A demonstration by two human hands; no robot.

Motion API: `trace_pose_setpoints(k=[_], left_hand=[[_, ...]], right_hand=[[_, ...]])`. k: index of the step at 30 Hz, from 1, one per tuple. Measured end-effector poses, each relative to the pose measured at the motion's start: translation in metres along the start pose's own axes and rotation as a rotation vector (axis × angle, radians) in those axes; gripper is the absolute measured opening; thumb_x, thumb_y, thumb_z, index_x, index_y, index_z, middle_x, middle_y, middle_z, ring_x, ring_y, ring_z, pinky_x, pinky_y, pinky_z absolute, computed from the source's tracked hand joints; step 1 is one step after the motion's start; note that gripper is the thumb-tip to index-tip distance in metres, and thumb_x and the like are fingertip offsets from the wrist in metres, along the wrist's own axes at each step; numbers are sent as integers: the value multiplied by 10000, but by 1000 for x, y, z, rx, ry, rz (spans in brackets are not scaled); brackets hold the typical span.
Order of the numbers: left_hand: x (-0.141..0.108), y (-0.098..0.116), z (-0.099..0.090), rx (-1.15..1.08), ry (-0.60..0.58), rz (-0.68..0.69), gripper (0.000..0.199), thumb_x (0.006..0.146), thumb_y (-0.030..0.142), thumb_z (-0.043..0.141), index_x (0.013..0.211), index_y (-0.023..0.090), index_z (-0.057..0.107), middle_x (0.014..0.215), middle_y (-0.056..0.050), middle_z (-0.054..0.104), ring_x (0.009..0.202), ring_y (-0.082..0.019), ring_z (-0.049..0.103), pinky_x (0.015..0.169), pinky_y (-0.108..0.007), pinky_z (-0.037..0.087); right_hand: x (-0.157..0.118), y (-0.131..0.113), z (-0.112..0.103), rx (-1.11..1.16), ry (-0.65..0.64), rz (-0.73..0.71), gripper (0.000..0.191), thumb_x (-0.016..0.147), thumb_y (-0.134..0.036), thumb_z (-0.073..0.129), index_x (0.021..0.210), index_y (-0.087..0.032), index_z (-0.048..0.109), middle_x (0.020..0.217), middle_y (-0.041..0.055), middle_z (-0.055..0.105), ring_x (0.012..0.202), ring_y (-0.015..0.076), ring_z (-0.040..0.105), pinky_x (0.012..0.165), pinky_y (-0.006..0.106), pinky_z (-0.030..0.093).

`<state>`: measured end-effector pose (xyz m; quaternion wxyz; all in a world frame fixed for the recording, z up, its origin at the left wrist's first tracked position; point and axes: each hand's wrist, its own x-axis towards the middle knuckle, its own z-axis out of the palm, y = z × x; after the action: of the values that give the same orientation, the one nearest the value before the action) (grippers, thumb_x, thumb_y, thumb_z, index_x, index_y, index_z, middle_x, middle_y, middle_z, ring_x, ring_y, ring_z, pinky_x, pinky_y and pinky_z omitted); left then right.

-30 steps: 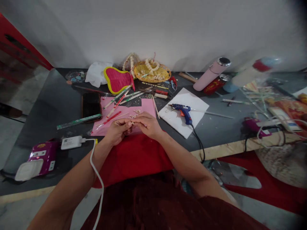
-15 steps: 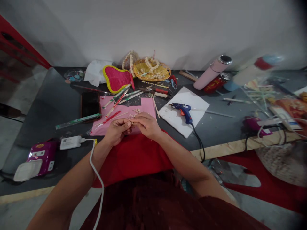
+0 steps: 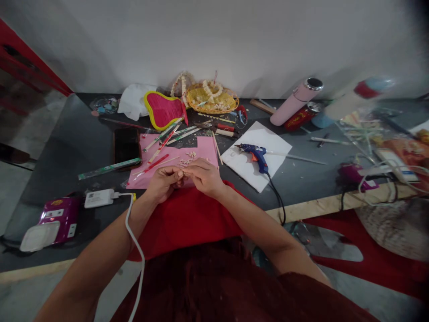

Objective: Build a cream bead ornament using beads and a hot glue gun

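Note:
My left hand (image 3: 165, 182) and my right hand (image 3: 203, 175) meet fingertip to fingertip over the near edge of a pink sheet (image 3: 208, 153). Both are closed in a pinch on something small and pale that the fingers mostly hide; I cannot make out what it is. Just beyond the fingertips, several small pale pieces (image 3: 191, 154) lie on the sheet. Wrapped sticks, some green and white, one red (image 3: 157, 163), rest on its left side. A red cloth (image 3: 191, 219) is spread below my hands.
A blue glue gun (image 3: 253, 154) lies on a white board (image 3: 258, 179) to the right. At the back stand a yellow basket (image 3: 197, 106), a pink flask (image 3: 296, 102) and a red can (image 3: 303, 117). A phone (image 3: 126, 145) and a purple power box (image 3: 62, 212) are on the left. A white cable (image 3: 136, 243) crosses my left forearm.
Both hands stay together in nearly the same place, with only a slight shift of the right fingers. Nothing else has visibly moved on the table.

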<state>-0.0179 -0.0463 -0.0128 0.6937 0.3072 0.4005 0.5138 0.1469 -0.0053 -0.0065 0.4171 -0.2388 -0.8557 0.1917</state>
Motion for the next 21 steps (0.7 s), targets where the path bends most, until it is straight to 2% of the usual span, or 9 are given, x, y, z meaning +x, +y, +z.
trace_pose_setpoints(k=[5, 11, 15, 18, 21], left_hand=[[-2, 3, 6, 30, 8, 8, 184, 678, 284, 739, 703, 112, 680, 526, -7, 556, 474, -68, 476, 460, -192, 343], [-2, 6, 11, 35, 28, 12, 192, 669, 271, 747, 765, 116, 685, 573, -3, 580, 496, -62, 485, 467, -181, 351], [-1, 6, 10, 16, 28, 16, 193, 672, 260, 743, 799, 126, 684, 573, 3, 583, 494, -60, 487, 468, -177, 358], [-1, 6, 9, -12, 39, 12, 168, 679, 241, 736, 790, 133, 672, 616, -3, 606, 498, -55, 491, 469, -173, 367], [-1, 6, 8, -23, 37, 28, 137, 691, 233, 720, 768, 133, 665, 667, -17, 632, 500, -51, 493, 454, -167, 362]], right_hand=[[1, 4, -3, 7, -23, 38, 210, 898, -183, 454, 1009, -190, 633, 923, 71, 638, 905, 154, 586, 825, 323, 517], [-2, 11, -5, -49, -38, -20, 278, 887, -136, 450, 1093, -213, 619, 967, 61, 635, 948, 153, 573, 866, 327, 504], [1, 6, -9, -79, -63, -35, 304, 894, -149, 445, 1147, -225, 596, 1015, 62, 634, 985, 159, 566, 895, 330, 485], [4, -2, -23, -128, -110, 49, 355, 903, -189, 439, 1251, -207, 511, 1078, 84, 617, 1018, 179, 556, 912, 349, 474], [-2, -1, -55, -224, -105, 186, 356, 893, -237, 470, 1245, -195, 493, 1086, 97, 607, 1002, 204, 555, 882, 374, 476]])
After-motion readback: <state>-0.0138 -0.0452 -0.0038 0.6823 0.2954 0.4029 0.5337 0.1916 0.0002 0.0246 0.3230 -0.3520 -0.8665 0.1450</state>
